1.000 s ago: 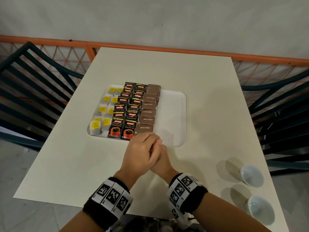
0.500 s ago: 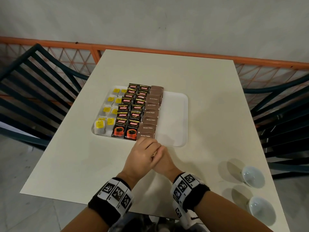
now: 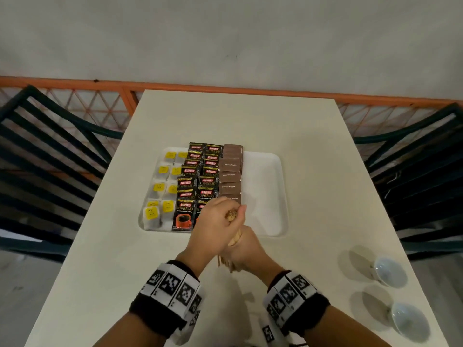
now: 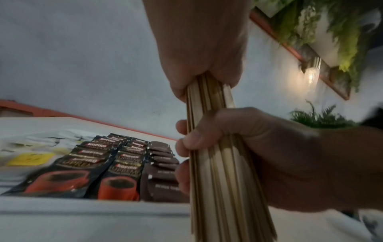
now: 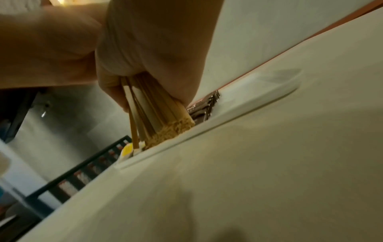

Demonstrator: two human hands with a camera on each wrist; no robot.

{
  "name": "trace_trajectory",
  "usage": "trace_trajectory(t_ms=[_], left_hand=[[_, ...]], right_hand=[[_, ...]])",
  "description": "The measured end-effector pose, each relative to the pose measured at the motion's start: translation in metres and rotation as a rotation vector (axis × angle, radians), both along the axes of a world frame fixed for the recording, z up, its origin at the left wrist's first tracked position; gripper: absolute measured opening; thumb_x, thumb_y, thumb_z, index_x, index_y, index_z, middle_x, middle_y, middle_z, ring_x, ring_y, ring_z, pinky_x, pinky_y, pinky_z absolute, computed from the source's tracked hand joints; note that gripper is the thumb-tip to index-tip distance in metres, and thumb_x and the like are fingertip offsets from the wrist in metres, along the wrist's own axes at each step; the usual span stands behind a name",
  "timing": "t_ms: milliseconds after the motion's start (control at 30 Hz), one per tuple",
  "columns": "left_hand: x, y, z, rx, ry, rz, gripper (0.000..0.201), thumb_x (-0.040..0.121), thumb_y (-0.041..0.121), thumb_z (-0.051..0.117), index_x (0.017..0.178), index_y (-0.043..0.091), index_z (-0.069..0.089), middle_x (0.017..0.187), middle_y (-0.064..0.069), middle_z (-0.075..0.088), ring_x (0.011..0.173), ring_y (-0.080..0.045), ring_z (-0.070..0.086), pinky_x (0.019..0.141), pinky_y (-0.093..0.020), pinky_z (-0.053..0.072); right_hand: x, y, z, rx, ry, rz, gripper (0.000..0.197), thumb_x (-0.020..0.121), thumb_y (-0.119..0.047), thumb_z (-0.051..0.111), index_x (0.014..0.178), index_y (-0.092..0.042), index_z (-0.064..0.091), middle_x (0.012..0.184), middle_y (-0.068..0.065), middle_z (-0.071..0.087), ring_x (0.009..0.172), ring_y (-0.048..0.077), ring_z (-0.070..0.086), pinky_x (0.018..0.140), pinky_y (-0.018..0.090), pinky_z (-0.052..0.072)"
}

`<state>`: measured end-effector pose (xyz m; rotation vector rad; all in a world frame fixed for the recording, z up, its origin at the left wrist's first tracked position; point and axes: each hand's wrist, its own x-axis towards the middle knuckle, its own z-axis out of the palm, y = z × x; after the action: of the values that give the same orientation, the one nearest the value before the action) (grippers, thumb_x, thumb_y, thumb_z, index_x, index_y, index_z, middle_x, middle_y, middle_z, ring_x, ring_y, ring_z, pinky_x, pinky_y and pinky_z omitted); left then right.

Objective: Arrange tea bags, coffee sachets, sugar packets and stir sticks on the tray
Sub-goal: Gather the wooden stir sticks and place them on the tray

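Observation:
A white tray (image 3: 263, 191) holds tea bags (image 3: 160, 189) with yellow tags on its left, two columns of black coffee sachets (image 3: 198, 181) beside them, then a column of brown sugar packets (image 3: 231, 169). Its right part is bare. Both hands grip one bundle of wooden stir sticks (image 3: 232, 217) held steeply upright at the tray's near edge. My left hand (image 3: 218, 226) wraps the upper end, my right hand (image 3: 248, 255) the lower part. In the left wrist view the left hand (image 4: 203, 49) sits above the right hand (image 4: 269, 155) on the stir sticks (image 4: 209, 98). The stir sticks' ends (image 5: 172, 129) fan out just above the tray's rim (image 5: 238, 111).
Two small white bowls (image 3: 389, 271) (image 3: 408, 321) stand on the cream table (image 3: 325, 171) at the near right. Dark slatted chairs (image 3: 50, 159) (image 3: 421, 171) flank the table. An orange railing (image 3: 225, 90) runs behind it.
Both hands have edged forward with the stir sticks. The left hand now covers the front sugar packet, and the bundle's top end shows between its fingers.

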<state>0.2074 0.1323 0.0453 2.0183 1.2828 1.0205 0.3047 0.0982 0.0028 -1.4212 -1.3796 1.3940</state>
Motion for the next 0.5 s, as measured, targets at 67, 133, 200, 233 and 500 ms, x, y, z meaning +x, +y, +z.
trace_trajectory(t_ms=[67, 133, 200, 233, 500], left_hand=[[-0.001, 0.014, 0.006, -0.085, -0.029, -0.029, 0.02, 0.084, 0.024, 0.062, 0.076, 0.007, 0.069, 0.073, 0.004, 0.061, 0.07, -0.009, 0.056, 0.068, -0.018, 0.041], [0.001, 0.024, 0.012, -0.218, -0.072, -0.054, 0.017, 0.081, 0.027, 0.068, 0.094, 0.016, 0.068, 0.088, 0.007, 0.063, 0.084, -0.002, 0.057, 0.074, -0.018, 0.043], [0.005, 0.031, 0.013, -0.375, -0.106, -0.054, 0.054, 0.076, 0.04, 0.071, 0.124, 0.026, 0.052, 0.114, 0.013, 0.054, 0.106, 0.001, 0.05, 0.089, -0.018, 0.039], [0.008, 0.032, 0.014, -0.435, -0.124, -0.04, 0.071, 0.073, 0.045, 0.071, 0.134, 0.027, 0.041, 0.122, 0.014, 0.046, 0.114, 0.0, 0.044, 0.096, -0.022, 0.037], [0.035, 0.051, -0.011, -0.916, 0.032, -0.063, 0.065, 0.084, 0.056, 0.052, 0.135, 0.016, 0.042, 0.125, -0.002, 0.056, 0.104, -0.014, 0.057, 0.076, -0.022, 0.049]], right_hand=[[-0.003, 0.006, 0.006, -0.015, 0.043, -0.039, 0.02, 0.067, -0.006, 0.071, 0.081, -0.015, 0.06, 0.071, -0.006, 0.064, 0.068, 0.012, 0.062, 0.063, 0.031, 0.051], [-0.002, 0.009, 0.009, -0.029, 0.065, -0.063, 0.019, 0.068, -0.011, 0.07, 0.083, -0.015, 0.06, 0.073, -0.003, 0.063, 0.068, 0.01, 0.061, 0.065, 0.029, 0.052], [0.003, 0.013, 0.012, -0.053, 0.081, -0.09, 0.018, 0.069, -0.011, 0.07, 0.085, -0.011, 0.061, 0.072, -0.001, 0.064, 0.065, 0.012, 0.061, 0.062, 0.026, 0.052], [0.007, 0.015, 0.014, -0.08, 0.084, -0.121, 0.02, 0.07, -0.009, 0.072, 0.087, -0.009, 0.062, 0.073, 0.0, 0.065, 0.064, 0.013, 0.062, 0.061, 0.026, 0.053], [0.055, 0.061, 0.022, -0.353, 0.005, -0.247, 0.011, 0.085, -0.011, 0.057, 0.083, -0.022, 0.059, 0.081, 0.003, 0.062, 0.079, 0.019, 0.059, 0.076, 0.03, 0.05]])
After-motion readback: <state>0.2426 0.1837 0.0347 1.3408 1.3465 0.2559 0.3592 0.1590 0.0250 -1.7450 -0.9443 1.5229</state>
